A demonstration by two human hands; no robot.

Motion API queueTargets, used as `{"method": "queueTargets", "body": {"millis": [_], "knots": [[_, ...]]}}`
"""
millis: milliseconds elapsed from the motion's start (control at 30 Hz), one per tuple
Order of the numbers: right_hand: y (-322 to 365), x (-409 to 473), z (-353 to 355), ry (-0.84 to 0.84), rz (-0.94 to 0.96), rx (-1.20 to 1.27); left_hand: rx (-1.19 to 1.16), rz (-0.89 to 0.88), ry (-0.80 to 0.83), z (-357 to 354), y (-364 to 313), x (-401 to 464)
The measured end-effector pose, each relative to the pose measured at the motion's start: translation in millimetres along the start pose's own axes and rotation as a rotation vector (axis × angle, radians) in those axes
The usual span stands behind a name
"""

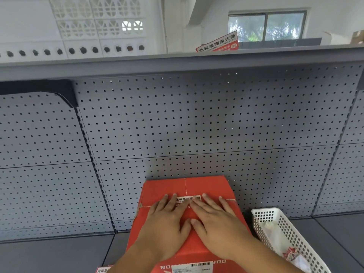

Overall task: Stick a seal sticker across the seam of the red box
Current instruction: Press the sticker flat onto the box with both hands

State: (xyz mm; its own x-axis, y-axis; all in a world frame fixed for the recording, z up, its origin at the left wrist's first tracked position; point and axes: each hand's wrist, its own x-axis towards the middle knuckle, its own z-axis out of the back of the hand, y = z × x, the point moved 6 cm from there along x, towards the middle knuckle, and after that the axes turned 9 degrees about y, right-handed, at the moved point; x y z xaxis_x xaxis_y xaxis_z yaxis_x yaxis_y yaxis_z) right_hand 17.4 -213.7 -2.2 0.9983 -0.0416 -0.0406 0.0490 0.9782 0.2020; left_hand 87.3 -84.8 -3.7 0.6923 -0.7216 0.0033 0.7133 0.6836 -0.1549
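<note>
Both hands flat on the sealed red box

The red box [189,215] sits on the grey shelf [59,255], its seam running away from the person; the seal sticker [188,199] lies crosswise over it, left hand [167,219] and right hand [214,221] spread open, palms pressing down.

Hands [189,219] hide the seal sticker's [188,200] lower part.

At upper centre-right we read "此标签撕毁无效" on a red and white sign [217,44] above the shelf. The seal sticker [187,199] on the red box [206,186] shows "此标签", the rest covered. The box's near side carries a barcode label [192,267], too small to read.
</note>
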Motion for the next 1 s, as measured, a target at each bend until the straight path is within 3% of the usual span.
{"method": "queueTargets", "body": {"millis": [200,367,633,1000], "knots": [[-7,-14,4,-0.007,0.034,-0.038,-0.052,-0.041,-0.098,5,0,-7],[-13,-22,4,-0.069,0.012,-0.052,0.086,0.029,-0.269,13,-6,-20],[-10,-31,10,-0.211,-0.001,-0.091,0.056,0.156,-0.264,14,-10,-24],[-2,-56,16,-0.237,0.015,-0.122,0.106,0.211,-0.251,17,-23,-47]]}}
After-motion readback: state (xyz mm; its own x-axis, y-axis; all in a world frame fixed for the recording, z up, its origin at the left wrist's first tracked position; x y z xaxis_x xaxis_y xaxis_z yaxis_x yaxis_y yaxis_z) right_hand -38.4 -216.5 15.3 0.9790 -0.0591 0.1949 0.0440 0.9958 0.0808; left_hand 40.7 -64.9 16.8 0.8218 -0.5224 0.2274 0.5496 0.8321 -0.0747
